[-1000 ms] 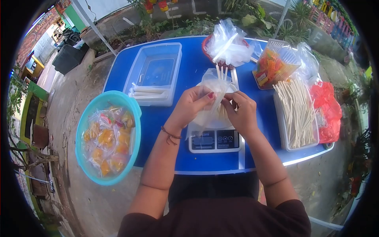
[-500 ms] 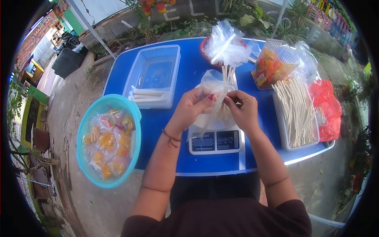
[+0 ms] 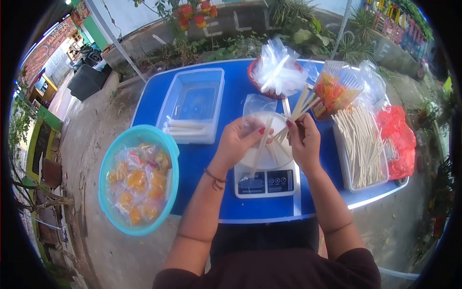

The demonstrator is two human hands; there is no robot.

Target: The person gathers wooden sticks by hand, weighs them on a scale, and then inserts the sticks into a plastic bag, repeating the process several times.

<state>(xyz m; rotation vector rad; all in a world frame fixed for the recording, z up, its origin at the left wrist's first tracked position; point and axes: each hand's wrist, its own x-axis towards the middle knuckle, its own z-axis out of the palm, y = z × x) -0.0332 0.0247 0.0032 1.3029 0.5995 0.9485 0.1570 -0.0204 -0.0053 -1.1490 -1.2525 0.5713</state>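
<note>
Over the white kitchen scale [image 3: 264, 183], my left hand [image 3: 240, 140] pinches a clear plastic bag [image 3: 260, 153] that hangs down in front of the scale's round plate. My right hand [image 3: 304, 140] is closed on a bundle of thin wooden sticks [image 3: 304, 105], tilted up to the right. The lower ends of the sticks reach over the plate, close to the bag. Another piece of clear plastic [image 3: 260, 105] lies behind the plate.
On the blue table [image 3: 240, 210] are a clear box [image 3: 220, 103] with white packets, a red basket [image 3: 252, 77] of plastic bags, a bin of orange packets [image 3: 328, 94], a box of sticks [image 3: 361, 147] and a red bag [image 3: 402, 139]. A turquoise basin [image 3: 174, 171] holds bagged items.
The sticks have swung from upright to a rightward tilt in my right hand, apart from my left hand. The whole view has shifted slightly, so the table sits lower.
</note>
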